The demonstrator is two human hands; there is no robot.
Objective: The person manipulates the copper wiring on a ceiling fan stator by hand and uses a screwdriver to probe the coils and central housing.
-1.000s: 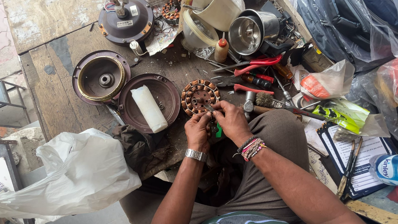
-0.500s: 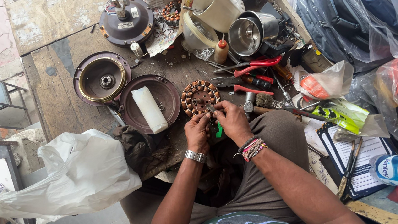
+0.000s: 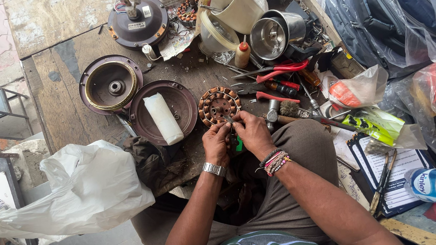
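Head view, hidden: a small green thing [image 3: 239,145] shows between the hands, mostly covered; what it is cannot be told.
Coil ring: round, copper-wound motor coil [image 3: 218,105] on the wooden bench [image 3: 64,107], just right of the brown dish [image 3: 182,104].
Left hand [image 3: 216,143]: fingers pinched at the coil's near edge.
Right hand [image 3: 252,132]: closed on a thin metal tool [image 3: 227,119] at the same edge.

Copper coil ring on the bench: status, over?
Left hand and right hand pinching a small tool at the coil ring. Pliers, hammer alongside, nothing blocking.
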